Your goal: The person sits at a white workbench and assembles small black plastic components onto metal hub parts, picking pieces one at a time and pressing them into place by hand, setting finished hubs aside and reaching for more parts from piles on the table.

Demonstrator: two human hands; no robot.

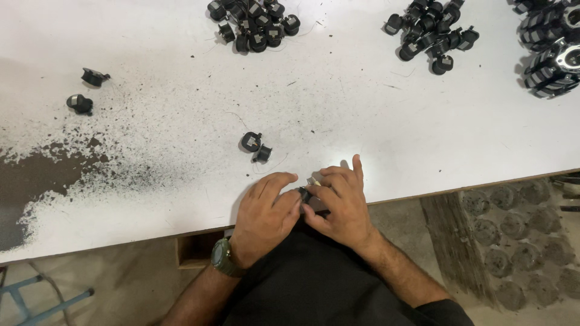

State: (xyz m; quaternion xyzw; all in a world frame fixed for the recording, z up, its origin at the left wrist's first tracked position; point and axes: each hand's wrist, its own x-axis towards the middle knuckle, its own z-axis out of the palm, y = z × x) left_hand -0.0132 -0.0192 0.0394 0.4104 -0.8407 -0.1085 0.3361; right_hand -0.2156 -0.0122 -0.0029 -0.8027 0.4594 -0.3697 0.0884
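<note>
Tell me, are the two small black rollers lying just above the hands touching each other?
Touching. In the head view the left roller and the right roller overlap at their edges with no white table visible between them.

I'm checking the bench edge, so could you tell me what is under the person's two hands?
Between the left hand and right hand a small black part shows, resting at the white table edge. Most of it is covered by fingers, so its shape cannot be told.
</note>
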